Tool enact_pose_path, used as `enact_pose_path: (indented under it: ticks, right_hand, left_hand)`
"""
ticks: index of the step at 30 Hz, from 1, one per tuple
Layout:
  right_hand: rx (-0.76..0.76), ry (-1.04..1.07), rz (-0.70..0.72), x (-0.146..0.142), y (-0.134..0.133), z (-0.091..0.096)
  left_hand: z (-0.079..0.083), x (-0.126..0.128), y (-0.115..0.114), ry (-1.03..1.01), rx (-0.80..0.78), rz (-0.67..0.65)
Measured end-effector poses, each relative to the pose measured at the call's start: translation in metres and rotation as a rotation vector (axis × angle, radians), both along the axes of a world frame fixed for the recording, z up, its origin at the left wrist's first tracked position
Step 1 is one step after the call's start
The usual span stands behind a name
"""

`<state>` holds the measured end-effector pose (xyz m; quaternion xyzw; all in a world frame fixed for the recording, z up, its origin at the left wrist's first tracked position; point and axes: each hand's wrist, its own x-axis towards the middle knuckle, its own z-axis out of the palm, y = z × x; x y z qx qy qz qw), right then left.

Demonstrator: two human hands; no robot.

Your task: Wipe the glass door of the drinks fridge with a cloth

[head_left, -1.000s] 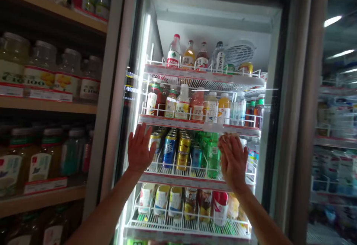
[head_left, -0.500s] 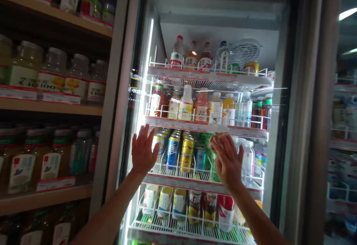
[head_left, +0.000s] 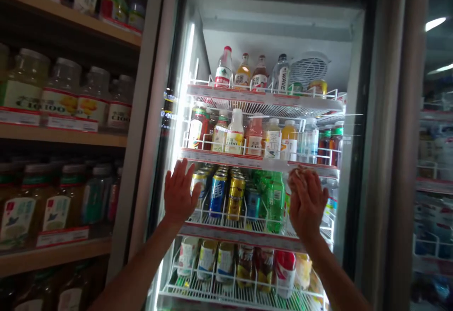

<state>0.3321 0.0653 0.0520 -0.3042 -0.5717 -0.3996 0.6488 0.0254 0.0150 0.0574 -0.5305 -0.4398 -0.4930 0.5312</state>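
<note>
My left hand [head_left: 180,193] is raised flat with its fingers stretched up, against or just in front of the glass door [head_left: 276,18] of a lit drinks fridge. It holds nothing. On the right, my right hand [head_left: 307,202] presses a crumpled light-brown cloth [head_left: 296,173] to the glass, partly hiding it under the fingers. Behind the glass between my hands are a blue can [head_left: 217,195], a gold can [head_left: 236,197] and a green bottle [head_left: 275,200] on a wire shelf.
Bottles and cans fill several wire shelves [head_left: 262,161] inside the fridge. To the left, wooden shelves [head_left: 67,134] carry rows of bottles. The metal door frame [head_left: 384,136] runs upright on the right, with another glass-fronted fridge [head_left: 433,160] beyond it.
My right hand has slid to the right across the glass with the cloth, uncovering the green bottle. My left hand has stayed in nearly the same place.
</note>
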Motion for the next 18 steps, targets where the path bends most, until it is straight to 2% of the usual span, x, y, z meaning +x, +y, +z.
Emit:
enact_pose_path:
  ticks: [2, 3, 7, 8, 11, 13, 15, 18]
  right_hand:
    - [0.016, 0.053, 0.014, -0.006, 0.0, 0.0]
    - [0.008, 0.016, 0.028, -0.013, -0.002, -0.001]
    - [-0.042, -0.27, 0.07, -0.034, -0.009, -0.003]
    - [-0.04, -0.26, 0.067, -0.033, -0.009, 0.001]
    - [0.009, -0.023, 0.043, -0.024, -0.004, 0.016]
    - [0.022, 0.069, 0.04, -0.025, -0.002, 0.02]
    - [0.002, -0.013, 0.058, -0.038, -0.006, 0.014]
    - [-0.033, -0.304, 0.104, -0.061, -0.016, -0.002]
  left_hand:
    - [0.0, 0.0, 0.0, -0.005, 0.003, -0.003]
    - [0.0, 0.0, 0.0, -0.007, 0.002, -0.001]
    - [-0.001, 0.0, 0.0, -0.008, -0.01, 0.015]
    - [-0.001, 0.0, 0.0, -0.009, -0.011, 0.018]
    - [-0.001, 0.0, 0.001, -0.006, -0.007, 0.021]
    - [-0.002, 0.0, 0.001, -0.003, -0.002, 0.021]
    - [-0.002, 0.0, 0.001, -0.008, -0.006, 0.019]
    - [-0.002, 0.0, 0.0, -0.019, -0.022, 0.016]
